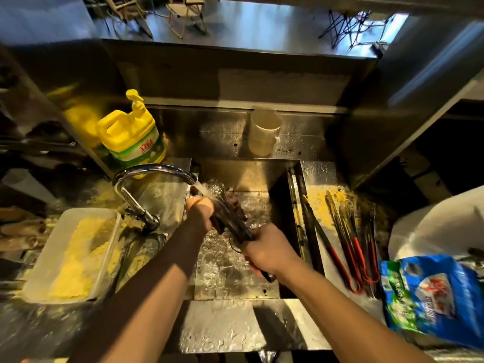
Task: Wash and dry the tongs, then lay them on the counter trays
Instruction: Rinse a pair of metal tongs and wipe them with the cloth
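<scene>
Head view over a stainless sink (285,179) with water running from a curved chrome faucet (146,179). Bundle of dark tongs (230,221) held over the basin, under the stream, tilted from the far left down toward the near right. Left hand (200,209) at the far end of the bundle beside the stream, fingers wrapped around the tongs, fingertips hidden behind them. Right hand (267,250) at the near end, fingers curled tight around the handles, a dark handle tip protruding below the palm. On the wet counter right of the sink, further tongs with red handles (351,247) lying side by side, tips pointing away over a yellow cloth (319,203). Near right, a blue and green plastic bag (429,299); behind it, a white rounded container (440,226). Behind the faucet, a yellow pump bottle of dish detergent (133,134); against the backsplash, a translucent measuring jug (263,132). Left of the sink, a white rectangular tray (42,271) holding yellow material, blurred.
</scene>
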A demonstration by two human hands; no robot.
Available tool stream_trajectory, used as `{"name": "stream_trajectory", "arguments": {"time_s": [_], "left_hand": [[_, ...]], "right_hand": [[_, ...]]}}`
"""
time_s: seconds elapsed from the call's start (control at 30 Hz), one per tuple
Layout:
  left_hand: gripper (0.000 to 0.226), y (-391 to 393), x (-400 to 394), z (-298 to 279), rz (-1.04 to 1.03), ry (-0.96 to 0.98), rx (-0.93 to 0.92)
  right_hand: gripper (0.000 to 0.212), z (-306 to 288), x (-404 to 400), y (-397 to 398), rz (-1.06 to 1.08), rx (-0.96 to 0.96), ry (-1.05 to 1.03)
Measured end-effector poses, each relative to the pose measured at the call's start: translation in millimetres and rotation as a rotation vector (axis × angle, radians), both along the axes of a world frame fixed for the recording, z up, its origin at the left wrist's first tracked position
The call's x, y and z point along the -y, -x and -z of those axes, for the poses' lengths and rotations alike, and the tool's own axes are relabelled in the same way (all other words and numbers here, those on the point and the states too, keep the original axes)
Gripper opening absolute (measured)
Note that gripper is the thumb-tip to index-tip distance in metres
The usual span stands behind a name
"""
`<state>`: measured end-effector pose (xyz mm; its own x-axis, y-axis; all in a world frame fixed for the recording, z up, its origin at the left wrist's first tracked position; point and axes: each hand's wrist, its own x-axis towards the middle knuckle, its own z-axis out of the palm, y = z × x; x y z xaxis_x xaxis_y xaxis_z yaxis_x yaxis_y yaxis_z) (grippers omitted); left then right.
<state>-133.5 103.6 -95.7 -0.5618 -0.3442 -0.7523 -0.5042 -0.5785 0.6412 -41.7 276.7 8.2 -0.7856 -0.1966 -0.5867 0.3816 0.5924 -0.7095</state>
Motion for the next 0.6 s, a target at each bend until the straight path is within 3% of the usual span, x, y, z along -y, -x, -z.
{"name": "stream_trajectory", "arguments": {"time_s": [0.03, 0.1, 0.17, 0.27, 0.37, 0.47, 0.6], "left_hand": [[0.012, 3, 9, 0, -0.035, 0.060, 0.006], [0.041, 3, 26, -2, 0.005, 0.287, 0.106], [0.046, -6, 32, -6, -0.007, 0.360, 0.122], [0.028, -29, 21, -2, -0.011, 0.206, -0.044], [0.022, -51, 10, -6, 0.012, 0.081, -0.057], [0.026, -68, 7, -14, 0.071, 0.043, -0.077], [0.023, -85, -2, -32, 0.184, -0.036, -0.113]], "right_hand": [[0.010, -4, -12, -2, -0.003, 0.025, 0.018], [0.007, -14, -37, -2, 0.061, 0.028, 0.041], [0.008, -21, -52, 1, 0.159, 0.026, 0.097], [0.005, -30, -50, 0, 0.262, 0.129, 0.286], [0.005, -33, -41, -1, 0.313, 0.185, 0.359], [0.006, -34, -36, -3, 0.262, 0.096, 0.263], [0.011, -30, -32, -7, 0.142, -0.118, -0.035]]}}
